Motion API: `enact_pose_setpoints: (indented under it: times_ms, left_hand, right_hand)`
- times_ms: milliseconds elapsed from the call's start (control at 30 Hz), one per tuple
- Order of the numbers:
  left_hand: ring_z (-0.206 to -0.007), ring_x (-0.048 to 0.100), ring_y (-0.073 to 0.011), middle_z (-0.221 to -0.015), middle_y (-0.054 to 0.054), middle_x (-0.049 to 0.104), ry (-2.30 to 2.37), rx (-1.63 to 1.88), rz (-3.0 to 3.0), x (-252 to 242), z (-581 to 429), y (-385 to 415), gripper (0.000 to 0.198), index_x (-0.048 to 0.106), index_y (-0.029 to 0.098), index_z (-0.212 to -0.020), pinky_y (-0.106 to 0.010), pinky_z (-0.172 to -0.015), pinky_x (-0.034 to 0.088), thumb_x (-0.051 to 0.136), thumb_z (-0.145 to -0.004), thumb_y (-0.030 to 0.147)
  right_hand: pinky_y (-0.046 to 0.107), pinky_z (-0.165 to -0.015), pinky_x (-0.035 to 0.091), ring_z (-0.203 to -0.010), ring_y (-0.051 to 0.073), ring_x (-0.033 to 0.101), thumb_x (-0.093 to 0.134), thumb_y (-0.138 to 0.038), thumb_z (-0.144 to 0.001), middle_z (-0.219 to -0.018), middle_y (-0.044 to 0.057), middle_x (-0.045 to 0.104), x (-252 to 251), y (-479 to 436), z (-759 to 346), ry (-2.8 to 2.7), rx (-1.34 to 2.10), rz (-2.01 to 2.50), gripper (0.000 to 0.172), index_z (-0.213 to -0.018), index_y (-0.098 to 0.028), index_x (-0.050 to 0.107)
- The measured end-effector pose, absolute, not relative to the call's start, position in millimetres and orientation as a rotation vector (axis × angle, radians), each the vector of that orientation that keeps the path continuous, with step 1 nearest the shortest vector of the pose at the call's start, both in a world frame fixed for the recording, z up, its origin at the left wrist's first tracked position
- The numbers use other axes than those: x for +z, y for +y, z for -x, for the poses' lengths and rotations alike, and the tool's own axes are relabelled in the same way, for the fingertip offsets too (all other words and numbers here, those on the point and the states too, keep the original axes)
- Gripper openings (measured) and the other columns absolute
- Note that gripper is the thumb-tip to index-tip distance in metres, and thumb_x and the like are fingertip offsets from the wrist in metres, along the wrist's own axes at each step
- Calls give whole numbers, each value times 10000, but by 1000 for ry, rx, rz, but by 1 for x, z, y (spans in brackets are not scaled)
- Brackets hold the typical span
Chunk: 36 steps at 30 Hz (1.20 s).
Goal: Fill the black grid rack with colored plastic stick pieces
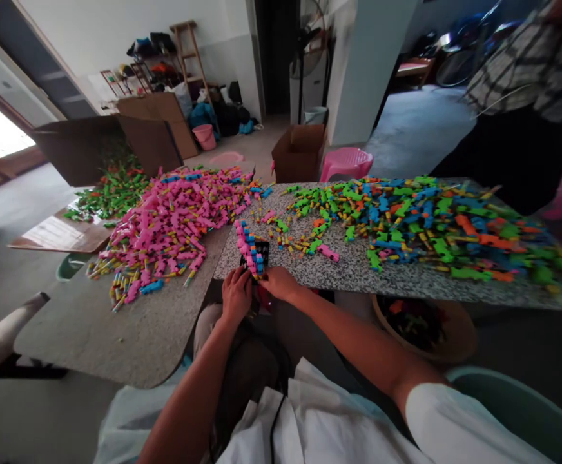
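Observation:
A black slotted rack [262,249] stands tilted at the near edge of the speckled table [339,274]. Pink and blue plastic pieces [248,248] are lined up in rows along it. My left hand [236,293] has its fingers closed on the near left edge of the rack. At the rack's near right corner, my right hand [280,283] has its fingers pressed together beside the lowest pieces and a yellow tip. Its fingertips are partly hidden, so what they pinch cannot be made out.
Pink pieces with yellow ends [169,212] are heaped on the left; green, blue and orange ones [421,219] on the right. An open carton [78,151] spills green pieces. Below the table sits a basin [455,328]. A person in a checked shirt [517,77] stands at right.

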<state>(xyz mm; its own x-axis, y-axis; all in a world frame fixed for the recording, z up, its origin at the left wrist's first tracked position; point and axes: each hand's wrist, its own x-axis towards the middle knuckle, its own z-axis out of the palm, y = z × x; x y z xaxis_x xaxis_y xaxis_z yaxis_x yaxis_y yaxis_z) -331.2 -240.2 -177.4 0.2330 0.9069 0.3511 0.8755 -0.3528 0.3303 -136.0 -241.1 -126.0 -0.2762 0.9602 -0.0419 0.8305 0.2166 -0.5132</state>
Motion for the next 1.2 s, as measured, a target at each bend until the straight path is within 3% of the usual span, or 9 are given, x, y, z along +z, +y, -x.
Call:
enact_pose_setpoints:
  times_ms: [267, 433, 600, 733, 867, 1000, 1200]
  left_hand:
    - [-1417, 529, -295, -1513, -78, 624, 1706, 725, -2504, -173, 334, -240, 393, 692, 232, -1352, -499, -1196, 430, 440, -1056, 286]
    - [-1422, 528, -323, -1477, -122, 641, 1812, 611, -2493, -165, 345, -245, 377, 673, 206, -1321, -550, -1195, 402, 479, -998, 205]
    - [-1428, 518, -354, -1444, -151, 654, 1887, 615, -2422, -165, 352, -247, 393, 650, 175, -1336, -607, -1212, 361, 476, -984, 194]
    - [-1392, 543, -357, -1372, -153, 690, 1800, 686, -2408, -170, 353, -242, 359, 676, 177, -1283, -591, -1185, 405, 473, -989, 208]
    - [-1358, 580, -310, -1333, -123, 705, 1622, 852, -2354, -174, 356, -235, 356, 691, 204, -1260, -547, -1217, 407, 458, -990, 195]
    - [-1338, 603, -276, -1392, -119, 675, 1650, 1184, -2040, -173, 360, -234, 356, 675, 204, -1291, -505, -1177, 473, 515, -974, 229]
    - [-1202, 671, -221, -1249, -101, 713, 1581, 1709, -1866, -135, 360, -260, 245, 689, 205, -1181, -435, -1088, 533, 507, -1024, 250]
  right_hand:
    - [306, -926, 496, -1115, 265, 726, 545, -311, -1030, -1204, 114, 782, -132, -249, 143, -2186, 617, 1660, 299, -1223, -196, 742]
    - [255, -867, 489, -1036, 219, 727, 572, -302, -1000, -1099, 74, 804, -114, -210, 99, -2201, 694, 1746, 253, -1071, -212, 798]
    - [324, -941, 488, -1134, 273, 696, 423, -253, -1048, -1215, 188, 752, -105, -141, 39, -1859, 436, 2150, 380, -1197, -125, 748]
    - [353, -950, 503, -1162, 299, 687, 502, -381, -1039, -1259, 185, 732, -110, -98, 34, -1827, 403, 2205, 380, -1238, -148, 727]
    - [372, -982, 505, -1246, 319, 651, 591, -492, -994, -1353, 190, 684, -119, -77, 52, -1840, 396, 2201, 458, -1301, -166, 692]
    - [380, -932, 527, -1176, 332, 690, 579, -421, -984, -1287, 219, 703, -124, -71, 54, -1784, 457, 2253, 421, -1264, -127, 690]
    - [345, -923, 513, -1104, 291, 697, 696, -328, -891, -1206, 157, 738, -122, -87, 24, -1696, 491, 2166, 440, -1286, -148, 624]
